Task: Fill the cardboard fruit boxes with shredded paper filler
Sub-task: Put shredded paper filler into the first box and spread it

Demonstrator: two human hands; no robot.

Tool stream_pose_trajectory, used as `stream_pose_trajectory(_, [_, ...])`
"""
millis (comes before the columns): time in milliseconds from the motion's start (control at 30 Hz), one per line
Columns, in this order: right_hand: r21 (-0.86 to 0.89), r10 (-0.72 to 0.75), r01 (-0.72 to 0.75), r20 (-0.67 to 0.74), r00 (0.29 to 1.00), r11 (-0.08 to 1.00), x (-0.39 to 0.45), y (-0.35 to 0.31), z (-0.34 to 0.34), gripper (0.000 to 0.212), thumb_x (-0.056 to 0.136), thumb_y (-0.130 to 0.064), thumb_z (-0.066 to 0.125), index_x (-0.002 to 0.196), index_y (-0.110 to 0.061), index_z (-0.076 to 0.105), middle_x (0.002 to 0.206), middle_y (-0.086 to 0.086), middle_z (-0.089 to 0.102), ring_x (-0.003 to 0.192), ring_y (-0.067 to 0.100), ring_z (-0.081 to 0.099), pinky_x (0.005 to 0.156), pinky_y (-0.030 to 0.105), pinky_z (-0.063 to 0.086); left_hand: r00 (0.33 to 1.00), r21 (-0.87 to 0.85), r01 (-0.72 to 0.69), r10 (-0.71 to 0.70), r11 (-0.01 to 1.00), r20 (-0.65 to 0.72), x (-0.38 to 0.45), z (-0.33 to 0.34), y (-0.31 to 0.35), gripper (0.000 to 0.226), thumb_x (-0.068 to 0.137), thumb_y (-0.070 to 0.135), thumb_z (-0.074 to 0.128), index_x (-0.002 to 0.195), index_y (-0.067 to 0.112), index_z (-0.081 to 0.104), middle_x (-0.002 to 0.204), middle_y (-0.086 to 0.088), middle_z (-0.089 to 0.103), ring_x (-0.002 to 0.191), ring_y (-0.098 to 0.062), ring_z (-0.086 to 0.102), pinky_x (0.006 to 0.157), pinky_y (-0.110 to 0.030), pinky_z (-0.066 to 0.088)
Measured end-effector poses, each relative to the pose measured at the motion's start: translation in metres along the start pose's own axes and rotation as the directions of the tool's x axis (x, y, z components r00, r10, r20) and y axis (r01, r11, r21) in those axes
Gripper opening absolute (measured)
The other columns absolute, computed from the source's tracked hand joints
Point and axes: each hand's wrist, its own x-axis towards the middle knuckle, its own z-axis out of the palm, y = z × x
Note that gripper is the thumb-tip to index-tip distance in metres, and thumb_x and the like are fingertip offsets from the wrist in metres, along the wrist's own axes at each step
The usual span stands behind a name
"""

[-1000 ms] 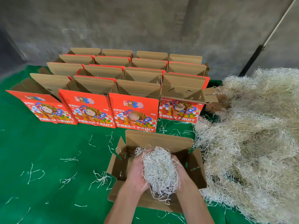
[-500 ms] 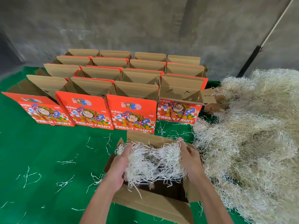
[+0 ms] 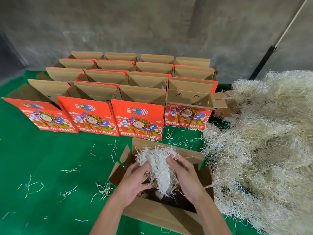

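An open cardboard fruit box stands on the green floor right in front of me, flaps spread. Over its opening I hold a bunched wad of white shredded paper. My left hand grips the wad from the left and my right hand from the right, fingers curled into the strands. The wad's lower end hangs down into the box. The box's dark inside shows below my hands.
Several rows of open red "FRESH FRUIT" boxes stand behind the near box, up to a grey wall. A big heap of shredded paper fills the right side. Loose strands lie on the green floor. A pole leans at the wall.
My hands had spread the shredded paper wide across the box opening. Now they have come back together, bunching it into a narrower wad that reaches down into the box.
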Motion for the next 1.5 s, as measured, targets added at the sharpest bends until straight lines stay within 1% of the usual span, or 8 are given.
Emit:
stream_pose_trajectory(167, [-0.275,-0.064,0.037,-0.09,0.994,0.961,0.004,0.009,0.008,0.042,0.085,-0.056,0.07,0.124,-0.042,0.062,0.12,-0.026,0.064,0.116,0.0,0.058,0.104,0.026,0.04,0.996,0.027,-0.04,0.038,0.999,0.083,-0.004,0.002,-0.004,0.127,0.058,0.079,0.08,0.157,0.03,0.018,0.162,0.003,0.027,0.14,-0.019,0.036,0.103,-0.036,0.047])
stream_pose_trajectory(433, [0.033,0.235,-0.234,-0.036,0.971,0.972,-0.001,0.01,0.001,0.079,0.058,-0.076,0.082,0.109,-0.023,0.055,0.11,-0.02,0.063,0.111,0.001,0.051,0.105,0.033,0.035,0.977,-0.099,0.044,-0.022,0.994,0.21,-0.003,-0.009,0.002,0.138,0.048,0.045,0.1,0.158,0.016,0.021,0.157,-0.001,0.036,0.149,-0.018,0.024,0.123,-0.053,0.013])
stream_pose_trajectory(600, [0.242,0.237,-0.181,-0.228,0.944,0.953,0.003,0.006,-0.009,0.065,0.068,-0.057,0.086,0.108,-0.024,0.048,0.118,-0.008,0.059,0.109,0.009,0.052,0.103,0.04,0.04,0.973,-0.191,0.089,-0.044,0.978,0.227,-0.008,-0.016,0.02,0.047,0.071,0.03,0.082,0.114,0.013,0.077,0.145,0.0,0.046,0.145,-0.018,0.033,0.118,-0.049,0.023])
stream_pose_trajectory(733, [-0.094,0.126,-0.154,-0.258,0.958,0.984,0.001,0.007,-0.009,0.081,0.062,-0.087,0.064,0.111,-0.022,0.066,0.095,-0.009,0.071,0.081,0.005,0.062,0.08,0.027,0.049,0.992,-0.274,0.028,0.006,0.961,0.123,-0.007,-0.012,0.015,0.11,0.06,0.044,0.087,0.153,0.011,0.036,0.152,-0.011,0.045,0.139,-0.025,0.043,0.115,-0.053,0.035])
stream_pose_trajectory(867, [-0.105,0.306,-0.307,-0.025,0.952,0.946,-0.005,0.012,0.002,0.12,0.059,-0.089,0.069,0.154,-0.029,0.025,0.148,-0.004,0.044,0.112,0.008,0.053,0.11,0.04,0.04,0.994,-0.152,0.002,0.015,0.988,0.11,-0.005,0.002,0.011,0.119,0.067,0.067,0.078,0.159,0.021,0.018,0.16,-0.009,0.034,0.144,-0.024,0.039,0.12,-0.05,0.026])
stream_pose_trajectory(1033, [-0.081,0.169,-0.188,-0.195,0.966,0.979,0.001,0.02,-0.001,0.079,0.076,-0.057,0.077,0.128,-0.006,0.046,0.109,0.003,0.061,0.104,0.012,0.059,0.103,0.039,0.046,0.985,-0.035,0.046,-0.039,0.998,0.165,-0.005,-0.004,0.008,0.151,0.049,0.049,0.099,0.159,0.016,0.001,0.158,-0.007,0.034,0.148,-0.025,0.029,0.121,-0.056,0.02])
stream_pose_trajectory(1233, [0.331,0.185,-0.129,-0.145,0.972,0.935,0.004,0.006,-0.025,0.074,0.06,-0.037,0.097,0.113,-0.022,0.048,0.113,-0.002,0.064,0.119,0.014,0.054,0.117,0.049,0.029,0.997,-0.197,0.077,-0.077,0.977,0.007,-0.003,-0.022,0.02,0.078,0.067,0.014,0.085,0.134,0.005,0.046,0.137,-0.014,0.052,0.084,-0.018,0.059,0.069,-0.032,0.057])
stream_pose_trajectory(1500, [0.423,0.237,-0.192,-0.057,0.97,0.886,-0.001,0.003,-0.029,0.065,0.064,-0.04,0.091,0.122,-0.023,0.07,0.13,-0.001,0.066,0.133,0.022,0.049,0.12,0.053,0.023,0.995,-0.269,0.092,-0.098,0.959,-0.01,0.004,-0.033,0.019,0.028,0.072,0.007,0.076,0.094,0.003,0.059,0.138,-0.005,0.049,0.121,-0.029,0.044,0.075,-0.049,0.06])
